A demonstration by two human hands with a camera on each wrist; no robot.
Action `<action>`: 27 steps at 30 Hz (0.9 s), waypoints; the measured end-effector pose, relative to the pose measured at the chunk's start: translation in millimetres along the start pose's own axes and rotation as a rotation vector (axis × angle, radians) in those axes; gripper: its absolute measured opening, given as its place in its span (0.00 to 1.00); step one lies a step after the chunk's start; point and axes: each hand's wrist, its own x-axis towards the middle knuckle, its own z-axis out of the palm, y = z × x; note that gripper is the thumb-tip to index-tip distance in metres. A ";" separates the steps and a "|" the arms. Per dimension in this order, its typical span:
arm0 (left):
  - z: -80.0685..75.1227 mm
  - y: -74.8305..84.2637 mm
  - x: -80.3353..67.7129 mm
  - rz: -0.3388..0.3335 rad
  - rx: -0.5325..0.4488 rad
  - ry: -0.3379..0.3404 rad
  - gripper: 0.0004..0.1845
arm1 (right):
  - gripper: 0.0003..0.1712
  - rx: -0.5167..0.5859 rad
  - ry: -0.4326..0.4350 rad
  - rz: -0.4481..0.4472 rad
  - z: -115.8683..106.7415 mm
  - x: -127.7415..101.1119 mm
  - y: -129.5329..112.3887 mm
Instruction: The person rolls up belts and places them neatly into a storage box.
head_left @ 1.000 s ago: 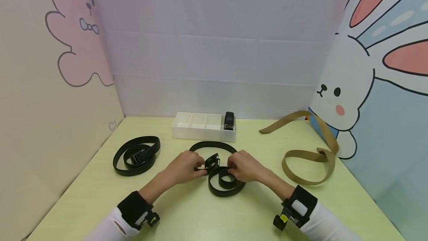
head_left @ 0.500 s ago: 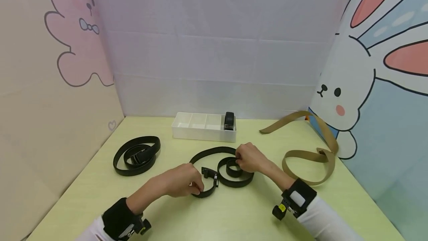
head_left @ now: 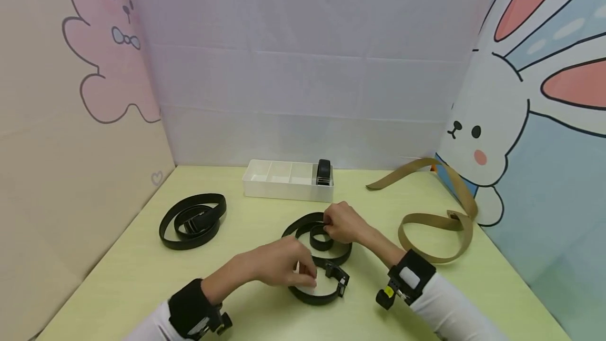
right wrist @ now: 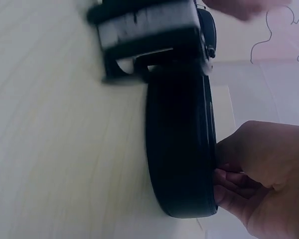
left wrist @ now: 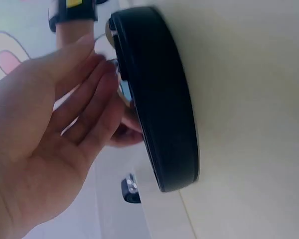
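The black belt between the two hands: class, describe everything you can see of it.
The black belt looks like smooth dark leather and lies on edge on the pale green table, partly rolled. The right hand pinches the tight inner coil. The left hand touches the looser outer loop, near its black buckle.

Open tabletop (head_left: 118, 283) along the near edge and near-left corner, easy passage there. Coiled black belt (head_left: 192, 220) blocks the left side; white divider box (head_left: 284, 186) sits at the far edge centre; tan belt (head_left: 437, 225) sprawls across the right side to the far-right corner. Centre taken by half-rolled black belt (head_left: 322, 267) under both hands
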 end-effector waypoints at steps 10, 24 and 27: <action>0.5 -58.2 44.7 -0.265 0.154 0.229 0.03 | 0.03 0.098 -0.048 -0.006 -18.8 -5.6 -26.2; 9.5 -80.5 60.5 -0.295 0.233 0.239 0.08 | 0.04 0.116 -0.053 0.041 -23.9 -9.7 -33.4; 11.2 -82.3 57.1 -0.257 0.256 0.247 0.08 | 0.05 0.075 -0.028 0.034 -24.8 -14.1 -39.2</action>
